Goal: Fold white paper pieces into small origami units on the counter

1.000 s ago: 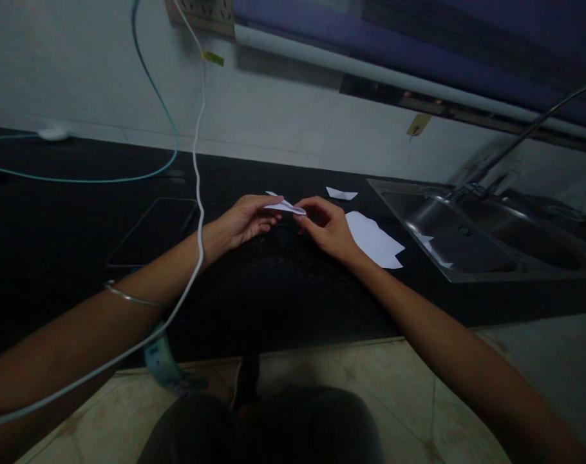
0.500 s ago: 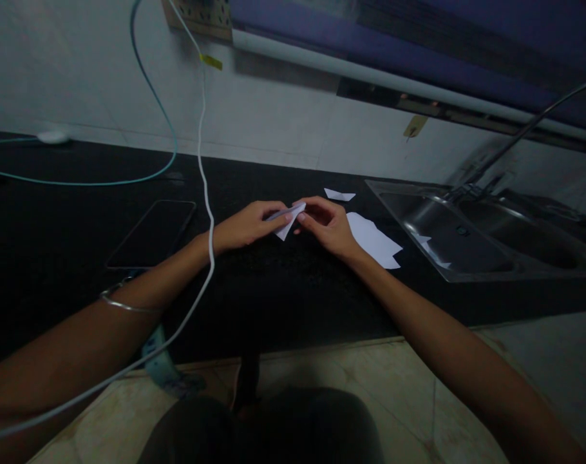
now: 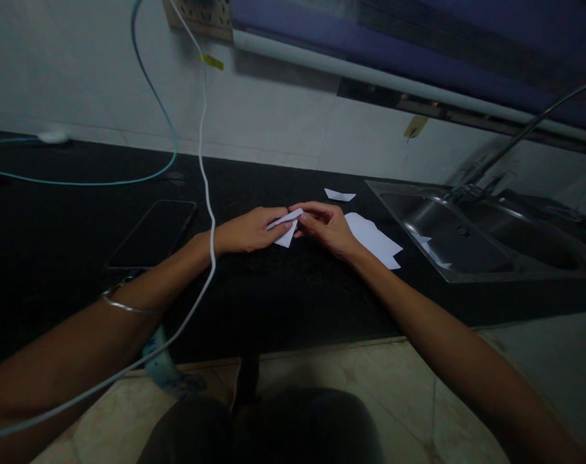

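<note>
Between my hands is a small folded piece of white paper point(image 3: 286, 237), held over the dark countertop. My left hand point(image 3: 252, 230) grips its left side, thumb on top and fingers mostly behind. At its upper right corner, my right hand point(image 3: 326, 225) pinches the paper with thumb and fingertips. A stack of white paper sheets point(image 3: 371, 240) lies just right of my right hand. Behind that stack sits a small folded paper boat shape point(image 3: 340, 194), near the wall.
A phone point(image 3: 152, 234) lies left of my hands. A white cable point(image 3: 205, 174) hangs across my left forearm, and a teal cable point(image 3: 143, 180) loops behind. To the right is a metal double sink point(image 3: 460, 251) with a tap point(image 3: 515, 138). The counter's front edge point(image 3: 322, 348) runs below.
The folded paper has tilted and moved slightly down, its upper flap now lying flatter. My right fingers have shifted a little left over its top edge.
</note>
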A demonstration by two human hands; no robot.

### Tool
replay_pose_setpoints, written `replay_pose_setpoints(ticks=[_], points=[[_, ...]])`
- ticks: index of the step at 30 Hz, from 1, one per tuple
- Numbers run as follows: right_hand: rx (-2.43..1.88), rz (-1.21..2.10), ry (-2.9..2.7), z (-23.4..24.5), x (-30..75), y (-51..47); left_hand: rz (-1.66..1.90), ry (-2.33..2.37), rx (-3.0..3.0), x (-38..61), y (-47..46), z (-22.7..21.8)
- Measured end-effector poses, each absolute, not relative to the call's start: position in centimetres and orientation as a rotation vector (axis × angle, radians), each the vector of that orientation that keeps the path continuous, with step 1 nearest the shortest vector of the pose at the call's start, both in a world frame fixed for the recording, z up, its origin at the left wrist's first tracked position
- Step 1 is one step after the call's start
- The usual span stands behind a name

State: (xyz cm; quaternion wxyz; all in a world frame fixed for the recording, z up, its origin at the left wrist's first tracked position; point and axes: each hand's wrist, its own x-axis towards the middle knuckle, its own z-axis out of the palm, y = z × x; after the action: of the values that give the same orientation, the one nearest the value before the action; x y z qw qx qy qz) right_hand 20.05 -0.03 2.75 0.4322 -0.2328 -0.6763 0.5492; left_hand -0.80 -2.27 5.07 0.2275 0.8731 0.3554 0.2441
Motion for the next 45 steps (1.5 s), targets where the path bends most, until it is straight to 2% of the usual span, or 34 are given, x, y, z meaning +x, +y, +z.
replay_pose_setpoints(ticks=[4,16,20,27,33,39,45], points=[[-0.626,1.331,-1.699,2.4,20.0,0.4,0.567,0.988,2.462,-0.9,-2.2,4.9],[-0.762,1.141,-1.769,2.5,20.0,0.5,0.546,0.957,2.501,-0.4,-2.9,5.0],[-0.756,1.066,-1.804,2.9,20.1,0.3,0.711,0.941,2.360,-1.0,-2.6,4.8],[-0.760,1.049,-1.777,2.6,20.0,0.2,0.765,0.875,2.285,-0.4,-2.1,4.6],[-0.718,1.164,-1.689,2.8,19.4,0.2,0.880,1.078,2.300,0.1,-2.2,4.3],[-0.845,0.800,-1.665,3.5,19.3,-0.9,0.957,1.282,2.389,-0.1,-2.1,4.5],[-0.821,0.672,-1.769,3.4,18.9,-1.3,0.884,1.258,2.508,-0.3,-1.9,4.4]])
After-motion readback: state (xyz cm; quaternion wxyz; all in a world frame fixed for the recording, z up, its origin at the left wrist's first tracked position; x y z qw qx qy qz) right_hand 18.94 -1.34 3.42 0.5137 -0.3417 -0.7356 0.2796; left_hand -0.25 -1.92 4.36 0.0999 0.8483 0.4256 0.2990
